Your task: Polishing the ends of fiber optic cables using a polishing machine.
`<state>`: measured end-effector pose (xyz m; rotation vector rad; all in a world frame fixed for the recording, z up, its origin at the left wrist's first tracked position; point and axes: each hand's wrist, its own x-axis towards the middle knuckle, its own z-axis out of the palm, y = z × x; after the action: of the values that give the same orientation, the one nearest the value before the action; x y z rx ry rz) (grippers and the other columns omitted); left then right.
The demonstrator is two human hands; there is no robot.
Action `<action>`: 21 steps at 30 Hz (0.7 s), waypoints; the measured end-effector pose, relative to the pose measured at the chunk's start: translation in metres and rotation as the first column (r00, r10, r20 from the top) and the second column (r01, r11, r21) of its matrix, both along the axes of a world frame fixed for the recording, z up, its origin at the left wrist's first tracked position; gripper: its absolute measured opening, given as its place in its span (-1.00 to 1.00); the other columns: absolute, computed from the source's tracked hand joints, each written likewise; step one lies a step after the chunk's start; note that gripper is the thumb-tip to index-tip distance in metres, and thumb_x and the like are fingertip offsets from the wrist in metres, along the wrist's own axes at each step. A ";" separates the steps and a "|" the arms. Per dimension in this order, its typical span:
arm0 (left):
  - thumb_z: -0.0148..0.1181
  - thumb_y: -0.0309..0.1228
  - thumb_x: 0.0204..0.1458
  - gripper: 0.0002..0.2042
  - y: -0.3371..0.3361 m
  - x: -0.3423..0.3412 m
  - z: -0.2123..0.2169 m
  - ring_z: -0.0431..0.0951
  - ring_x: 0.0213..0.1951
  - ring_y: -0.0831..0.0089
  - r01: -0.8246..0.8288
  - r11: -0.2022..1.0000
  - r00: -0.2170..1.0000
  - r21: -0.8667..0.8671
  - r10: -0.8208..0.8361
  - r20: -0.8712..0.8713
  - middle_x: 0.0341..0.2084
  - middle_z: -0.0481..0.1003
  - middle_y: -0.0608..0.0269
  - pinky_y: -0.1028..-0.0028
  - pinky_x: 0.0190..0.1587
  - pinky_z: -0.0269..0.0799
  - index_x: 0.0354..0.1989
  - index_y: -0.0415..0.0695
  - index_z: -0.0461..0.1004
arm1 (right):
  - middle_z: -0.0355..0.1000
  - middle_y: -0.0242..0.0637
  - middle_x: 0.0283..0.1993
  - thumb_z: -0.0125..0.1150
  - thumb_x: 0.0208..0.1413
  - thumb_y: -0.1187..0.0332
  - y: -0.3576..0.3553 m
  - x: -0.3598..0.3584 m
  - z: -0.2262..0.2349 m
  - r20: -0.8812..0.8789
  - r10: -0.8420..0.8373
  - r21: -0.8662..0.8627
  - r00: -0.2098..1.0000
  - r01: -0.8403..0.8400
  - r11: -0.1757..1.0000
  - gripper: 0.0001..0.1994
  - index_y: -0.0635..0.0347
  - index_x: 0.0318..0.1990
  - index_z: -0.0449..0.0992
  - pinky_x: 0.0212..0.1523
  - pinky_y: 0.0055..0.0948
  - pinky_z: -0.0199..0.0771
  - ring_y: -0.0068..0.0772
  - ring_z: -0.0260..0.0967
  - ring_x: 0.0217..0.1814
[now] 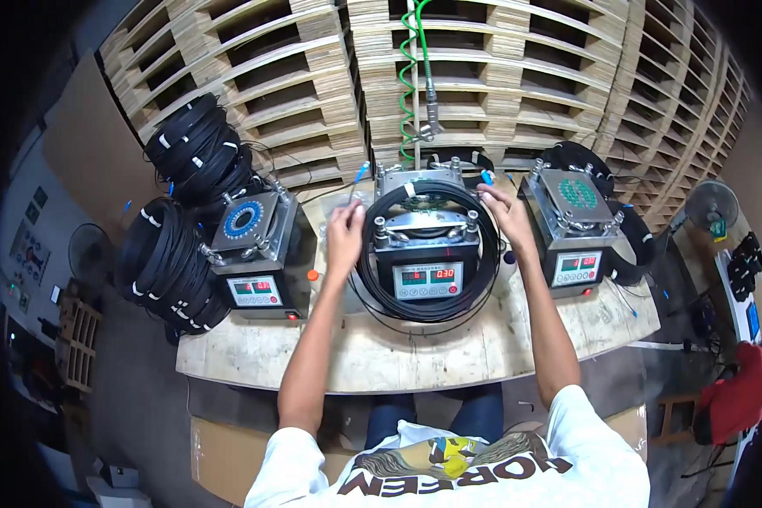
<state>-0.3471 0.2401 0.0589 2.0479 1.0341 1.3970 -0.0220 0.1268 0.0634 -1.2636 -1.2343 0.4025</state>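
Note:
A coil of black cable [366, 269] hangs around the middle machine [428, 278], a metal-topped box with a lit red display. To the left of the coil, my left hand [345, 234] is closed on a cable end whose blue-tipped connector [362, 172] points up and away. On the other side, my right hand [507, 216] pinches the opposite end, with a blue connector [487, 177] just beyond the fingertips. Both forearms reach over the wooden table [330, 356]. The fingers partly hide the cable where they grip it.
Similar machines stand at the left [254, 292] and right [575, 267]. Black cable coils [165, 262] are piled at the far left. A small orange-capped bottle [313, 276] stands near my left forearm. Behind the table, a green spiral air hose [408, 80] hangs before stacked wooden pallets [288, 63].

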 end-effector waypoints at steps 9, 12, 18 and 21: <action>-0.05 -0.55 0.26 -0.73 0.025 -0.052 0.041 0.49 -0.50 0.61 0.105 0.968 0.974 -0.226 -0.054 0.221 -0.26 0.50 0.24 0.61 -0.45 0.43 0.05 -0.26 0.51 | 0.57 -0.23 -0.25 -0.02 0.17 0.63 -0.001 0.057 0.059 0.133 -0.030 0.081 0.991 0.019 0.997 -0.83 0.30 -0.12 0.45 -0.49 -0.58 0.37 -0.59 0.44 -0.42; -0.03 -0.57 0.18 -0.72 0.048 -0.059 0.067 0.48 -0.55 0.65 0.162 0.959 0.969 -0.231 -0.111 0.221 -0.34 0.55 0.28 0.64 -0.53 0.38 -0.02 -0.22 0.57 | 0.56 -0.24 -0.24 -0.02 0.17 0.65 0.014 0.038 0.091 0.074 0.136 -0.001 0.988 -0.136 0.991 -0.70 0.28 0.04 0.44 -0.46 -0.62 0.34 -0.68 0.33 -0.43; -0.03 -0.48 0.22 -0.73 0.076 0.018 0.086 0.48 -0.55 0.67 0.251 0.907 0.967 -0.338 -0.246 0.058 -0.35 0.62 0.28 0.61 -0.58 0.36 -0.02 -0.18 0.58 | 0.58 -0.22 -0.35 0.00 0.02 0.63 0.059 0.051 0.101 0.376 0.127 -0.045 0.918 -0.119 0.992 -0.65 0.28 -0.06 0.61 -0.24 -0.51 0.42 -0.55 0.46 -0.28; -0.08 -0.61 0.13 -0.65 0.072 0.046 0.081 0.37 -0.56 0.68 0.251 0.902 0.967 -0.352 -0.247 0.058 -0.38 0.58 0.25 0.62 -0.51 0.30 0.10 -0.14 0.41 | 0.63 -0.16 -0.21 0.24 0.00 0.57 0.073 0.024 0.099 0.475 0.123 -0.136 0.871 -0.065 0.989 -0.73 0.27 -0.10 0.64 -0.12 -0.42 0.50 -0.43 0.55 -0.18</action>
<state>-0.3012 0.3126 0.1399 1.8236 0.9058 1.0055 0.0017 0.1994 0.1621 -1.4602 -1.7229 0.2331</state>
